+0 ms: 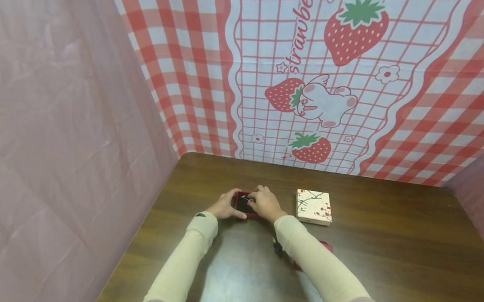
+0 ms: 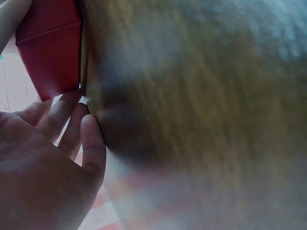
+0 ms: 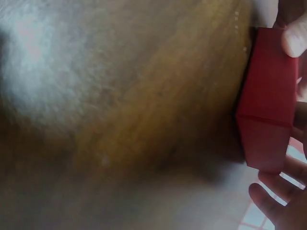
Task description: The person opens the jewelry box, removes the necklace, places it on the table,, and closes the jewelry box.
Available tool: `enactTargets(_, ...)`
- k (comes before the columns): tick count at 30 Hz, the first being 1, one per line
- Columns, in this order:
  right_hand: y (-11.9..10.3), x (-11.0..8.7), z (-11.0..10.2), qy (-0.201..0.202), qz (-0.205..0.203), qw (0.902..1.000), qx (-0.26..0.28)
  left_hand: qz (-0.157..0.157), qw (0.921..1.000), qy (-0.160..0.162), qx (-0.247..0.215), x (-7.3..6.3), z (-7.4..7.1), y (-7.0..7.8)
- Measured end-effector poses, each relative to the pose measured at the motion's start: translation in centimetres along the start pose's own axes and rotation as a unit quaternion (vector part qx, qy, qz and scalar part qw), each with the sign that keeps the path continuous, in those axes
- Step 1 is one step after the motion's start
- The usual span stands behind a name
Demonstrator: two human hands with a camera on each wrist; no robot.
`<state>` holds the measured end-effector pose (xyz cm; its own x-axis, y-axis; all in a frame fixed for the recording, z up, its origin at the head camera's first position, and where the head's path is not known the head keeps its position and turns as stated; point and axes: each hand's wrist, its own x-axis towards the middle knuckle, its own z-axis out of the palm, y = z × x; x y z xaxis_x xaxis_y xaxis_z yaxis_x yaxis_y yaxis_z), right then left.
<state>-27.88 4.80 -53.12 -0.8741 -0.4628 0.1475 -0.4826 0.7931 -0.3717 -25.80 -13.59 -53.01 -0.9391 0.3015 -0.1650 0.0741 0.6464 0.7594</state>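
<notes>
On the far left part of the table, a small red box (image 1: 252,216) with a black inside stands top-open. My left hand (image 1: 223,206) holds it by its left side, with the thumb along the near edge. In the left wrist view the red wall of the box shows close up, with fingers reaching along its side. My right hand (image 1: 266,204) reaches over the box from the right. Its thumb and forefinger pinch at a small, thin silvery piece of jewellery (image 1: 245,198) over the black lining. In the right wrist view that piece is hidden; other fingers reach the box's end.
A cream box (image 1: 314,207) with branches and red blossoms lies right of my right hand. Partly hidden under my right sleeve (image 1: 322,265) is another red object (image 1: 327,246). The brown wooden table (image 1: 384,247) meets a strawberry-print cloth (image 1: 309,104) at the back and a pink cloth (image 1: 72,139) at left.
</notes>
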Motion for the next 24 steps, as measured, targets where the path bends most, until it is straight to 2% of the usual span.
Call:
enactTargets(5,-0.1,0.1,0.2,0.016,0.009,0.9996,-0.02,-0.013,0.9998,-0.003,-0.014,0.2,0.2,-0.2)
enactTargets(11,-0.6,0.3,0.1,0.028,-0.02,0.9969,-0.071,-0.009,0.9999,0.005,-0.009,0.2,0.1,-0.2)
enactTargets(18,-1.3,0.5,-0.1,0.028,-0.047,0.9843,-0.168,-0.002,0.9999,0.007,-0.013,0.1,0.1,0.0)
enactTargets(24,-1.3,0.5,0.0,0.018,-0.044,0.9869,-0.154,-0.005,0.9998,0.009,-0.015,0.0,0.1,0.1)
